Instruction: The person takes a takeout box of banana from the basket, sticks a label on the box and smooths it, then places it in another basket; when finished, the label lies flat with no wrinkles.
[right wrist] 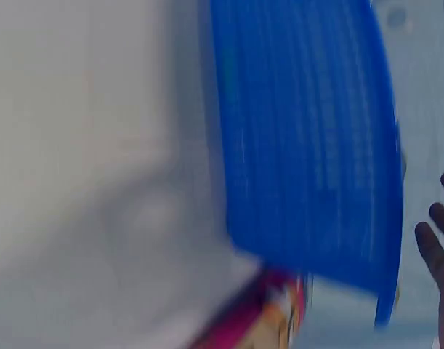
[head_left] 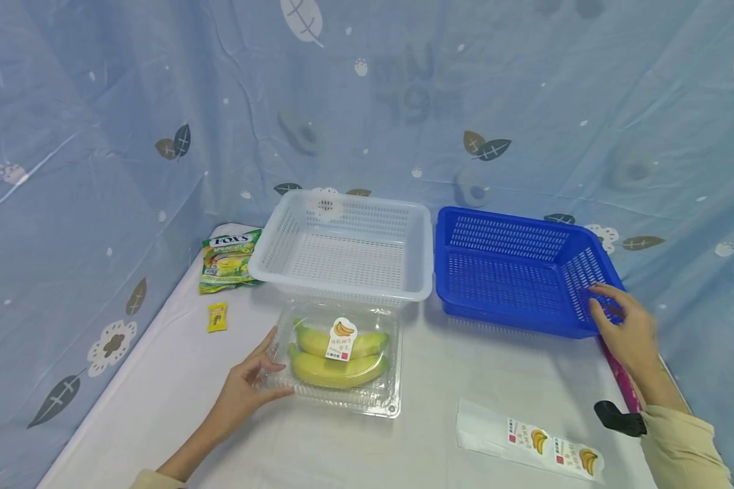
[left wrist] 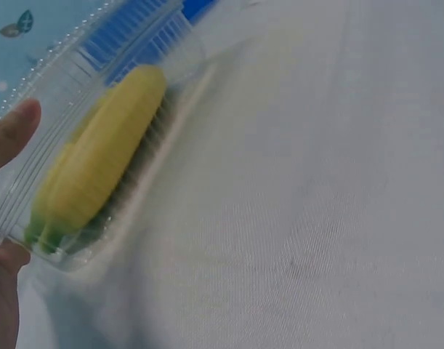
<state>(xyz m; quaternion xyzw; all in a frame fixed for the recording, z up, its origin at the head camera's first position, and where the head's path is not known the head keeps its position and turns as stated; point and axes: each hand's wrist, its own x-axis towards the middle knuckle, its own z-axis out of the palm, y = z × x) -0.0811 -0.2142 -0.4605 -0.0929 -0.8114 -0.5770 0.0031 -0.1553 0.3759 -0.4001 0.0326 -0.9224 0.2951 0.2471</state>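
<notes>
A clear plastic box [head_left: 394, 380] holds bananas [head_left: 339, 372], with a banana-printed label [head_left: 341, 339] on its lid. At its left side my left hand [head_left: 241, 387] grips it, the thumb at the front corner and the fingers farther back. The left wrist view shows the bananas [left wrist: 105, 153] through the clear wall. Over on the right, my right hand [head_left: 633, 333] is beside the right end of the blue basket [head_left: 526, 322], its fingers loosely bent with nothing in them. In the blurred right wrist view, those fingers [right wrist: 432, 243] appear apart from the basket [right wrist: 309, 145].
A white basket [head_left: 342, 288] stands behind the box. Left of it are a green candy bag [head_left: 229, 261] and a small yellow packet [head_left: 217, 317]. A strip of banana labels [head_left: 529, 441] lies front right. A pink package [head_left: 620, 373] is partly hidden by my right arm.
</notes>
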